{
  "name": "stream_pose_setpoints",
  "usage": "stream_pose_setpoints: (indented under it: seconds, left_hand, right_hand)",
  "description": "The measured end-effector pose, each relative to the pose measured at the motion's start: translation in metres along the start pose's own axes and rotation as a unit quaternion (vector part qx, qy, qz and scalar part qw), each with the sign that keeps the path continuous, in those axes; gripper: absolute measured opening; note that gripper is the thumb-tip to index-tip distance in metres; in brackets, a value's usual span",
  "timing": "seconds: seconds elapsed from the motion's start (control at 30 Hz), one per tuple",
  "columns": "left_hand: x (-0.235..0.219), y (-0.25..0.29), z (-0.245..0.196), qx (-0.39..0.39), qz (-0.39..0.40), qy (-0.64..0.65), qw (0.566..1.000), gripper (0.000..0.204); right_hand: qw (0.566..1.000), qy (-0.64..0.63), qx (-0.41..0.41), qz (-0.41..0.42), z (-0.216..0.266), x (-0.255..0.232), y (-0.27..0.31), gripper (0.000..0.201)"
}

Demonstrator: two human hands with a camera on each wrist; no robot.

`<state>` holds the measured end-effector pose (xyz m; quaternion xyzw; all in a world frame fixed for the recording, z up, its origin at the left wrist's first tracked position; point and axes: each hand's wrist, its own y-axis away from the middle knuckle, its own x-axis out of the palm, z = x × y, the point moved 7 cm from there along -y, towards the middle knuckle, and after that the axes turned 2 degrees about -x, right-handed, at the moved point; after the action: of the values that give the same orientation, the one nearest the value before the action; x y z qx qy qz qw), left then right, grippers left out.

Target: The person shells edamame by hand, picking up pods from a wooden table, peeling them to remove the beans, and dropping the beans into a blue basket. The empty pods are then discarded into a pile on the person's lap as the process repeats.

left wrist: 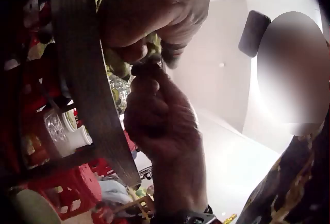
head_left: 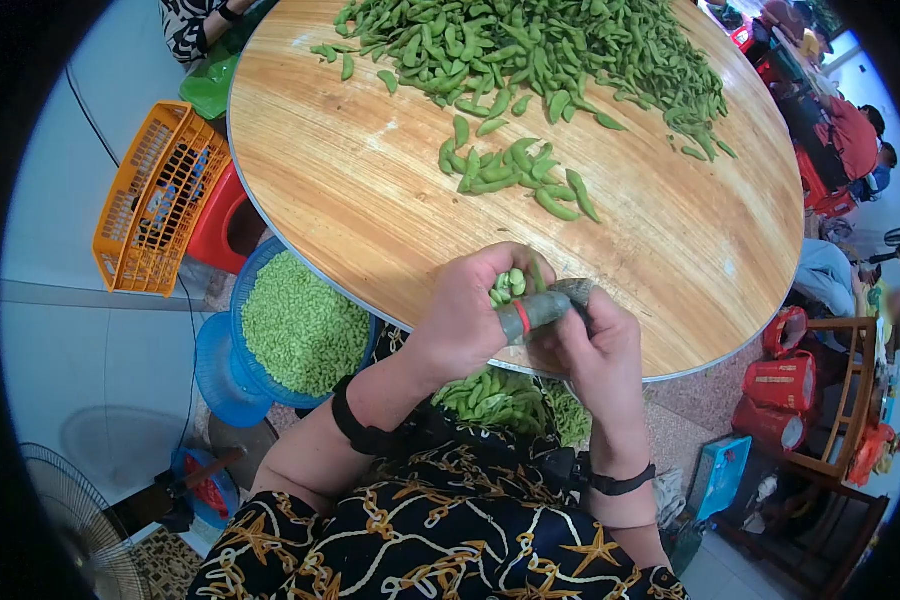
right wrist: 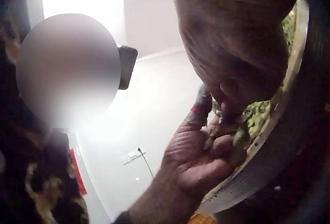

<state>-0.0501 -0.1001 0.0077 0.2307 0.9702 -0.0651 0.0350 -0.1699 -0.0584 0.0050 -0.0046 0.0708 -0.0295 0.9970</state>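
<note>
Over the near edge of the round wooden table (head_left: 370, 190), the left hand (head_left: 470, 310) cups several shelled green beans (head_left: 508, 287) in its curled fingers. Its thumb wears a grey-green cover with a red band (head_left: 522, 318). Close against that thumb, the right hand (head_left: 607, 350) has its fingers bent, a dark cover on one fingertip. A green pod (head_left: 537, 275) shows between the hands; which fingers pinch it is hidden. In the right wrist view the left hand (right wrist: 198, 157) lies palm up under the right hand (right wrist: 237, 44).
A large heap of pods (head_left: 530, 50) covers the table's far side, with a small group (head_left: 510, 168) nearer. A blue basket of shelled beans (head_left: 300, 325) stands below left, beside an orange crate (head_left: 160, 200). More pods (head_left: 490, 400) lie below the hands. A fan (head_left: 70, 510) stands lower left.
</note>
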Motion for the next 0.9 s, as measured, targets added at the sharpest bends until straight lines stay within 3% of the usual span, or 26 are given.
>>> stream_pose_setpoints:
  seconds: [0.03, 0.07, 0.1, 0.17, 0.2, 0.27, 0.3, 0.33, 0.37, 0.4, 0.47, 0.5, 0.57, 0.6, 0.67, 0.83, 0.9]
  left_hand:
    - [-0.001, 0.002, 0.004, -0.079, 0.001, 0.069, 0.994, 0.019]
    - [0.001, 0.005, 0.012, -0.158, 0.001, 0.139, 0.978, 0.02]
    - [0.001, 0.006, 0.014, -0.158, 0.001, 0.139, 0.978, 0.02]
    - [0.002, 0.009, 0.023, -0.164, -0.025, 0.267, 0.949, 0.023]
    - [0.001, 0.009, 0.021, -0.163, -0.025, 0.268, 0.949, 0.023]
    - [-0.008, 0.007, 0.008, -0.11, -0.049, 0.031, 0.992, 0.027]
    - [-0.008, 0.007, 0.01, -0.11, -0.05, 0.032, 0.992, 0.027]
    - [-0.009, 0.005, 0.003, -0.03, -0.056, -0.055, 0.996, 0.029]
    - [-0.008, 0.006, -0.007, 0.05, -0.061, -0.142, 0.987, 0.031]
    - [-0.007, 0.007, -0.007, 0.05, -0.06, -0.141, 0.987, 0.031]
    - [-0.006, 0.008, 0.006, -0.057, -0.044, -0.016, 0.997, 0.035]
    - [-0.009, 0.008, 0.002, -0.056, -0.045, -0.016, 0.997, 0.035]
    - [-0.01, 0.008, 0.0, -0.115, 0.007, 0.048, 0.992, 0.04]
    - [-0.01, 0.007, 0.001, -0.115, 0.005, 0.049, 0.992, 0.04]
    - [-0.013, 0.007, -0.014, -0.008, -0.017, -0.049, 0.999, 0.044]
    - [-0.014, 0.008, -0.027, 0.073, -0.001, -0.142, 0.987, 0.049]
    - [-0.015, 0.012, -0.029, 0.111, 0.014, -0.19, 0.975, 0.049]
  right_hand:
    - [1.0, 0.001, 0.0, 0.0, 0.002, -0.002, -0.001, 0.012]
    - [0.992, -0.099, 0.07, 0.022, -0.005, -0.002, -0.002, 0.014]
    - [0.969, -0.197, 0.14, 0.043, -0.01, 0.002, 0.0, 0.015]
    - [0.972, -0.189, 0.134, 0.041, -0.008, 0.0, -0.002, 0.02]
    - [0.977, -0.156, 0.137, 0.054, -0.012, -0.003, -0.002, 0.017]
    - [0.98, -0.121, 0.139, 0.067, -0.014, 0.0, -0.005, 0.015]
    - [0.998, -0.051, 0.038, 0.0, 0.001, -0.004, -0.011, 0.011]
    - [0.995, 0.021, -0.064, -0.068, 0.016, -0.01, -0.012, 0.008]
    - [0.995, 0.022, -0.064, -0.068, 0.017, -0.011, -0.012, 0.008]
    - [0.994, 0.069, -0.067, -0.05, 0.019, -0.01, -0.011, 0.007]
    - [0.987, 0.13, -0.087, -0.034, 0.021, -0.009, -0.011, 0.01]
    - [0.987, 0.131, -0.087, -0.034, 0.022, -0.011, -0.012, 0.01]
    - [0.992, -0.099, 0.074, 0.021, 0.003, -0.007, -0.012, 0.013]
    - [0.991, -0.097, 0.089, 0.028, 0.002, -0.005, -0.013, 0.015]
    - [0.989, -0.121, 0.084, 0.024, -0.002, 0.002, -0.016, 0.014]
    - [0.99, -0.09, 0.096, 0.047, 0.0, 0.0, -0.016, 0.013]
    - [0.967, -0.203, 0.148, 0.046, -0.007, 0.005, -0.011, 0.011]
